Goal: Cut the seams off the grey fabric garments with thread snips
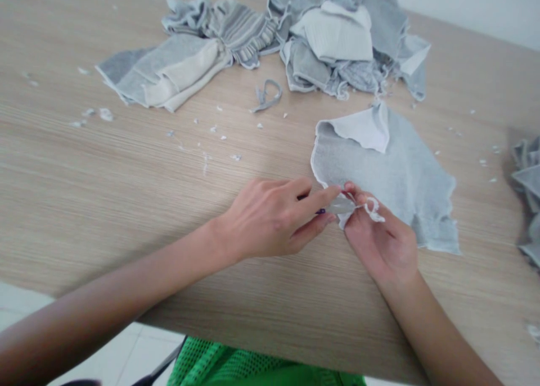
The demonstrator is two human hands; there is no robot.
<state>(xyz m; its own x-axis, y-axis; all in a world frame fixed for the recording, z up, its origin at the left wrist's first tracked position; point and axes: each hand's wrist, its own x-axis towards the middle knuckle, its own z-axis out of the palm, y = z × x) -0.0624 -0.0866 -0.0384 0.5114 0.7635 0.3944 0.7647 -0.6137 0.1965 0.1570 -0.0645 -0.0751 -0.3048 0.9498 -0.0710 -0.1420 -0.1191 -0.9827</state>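
My left hand [274, 217] is closed around small scissors [340, 206]. Their handle is mostly hidden in the palm, and the grey blades point right, toward the fingers of my right hand [382, 234]. Palm up, my right hand pinches the edge of a light grey knit fabric piece [392, 166]. The piece lies spread on the table beyond that hand, its far left corner folded over to a white side. A curled white thread scrap [373, 210] hangs at the right fingers, by the blade tips.
A heap of grey and white fabric pieces [337, 37] lies at the back of the wooden table [169, 194]. Left of it are a striped piece and a grey-and-cream piece [169, 73]. A grey strip [268, 96] and lint bits are scattered about. More fabric [529, 189] sits at the right edge.
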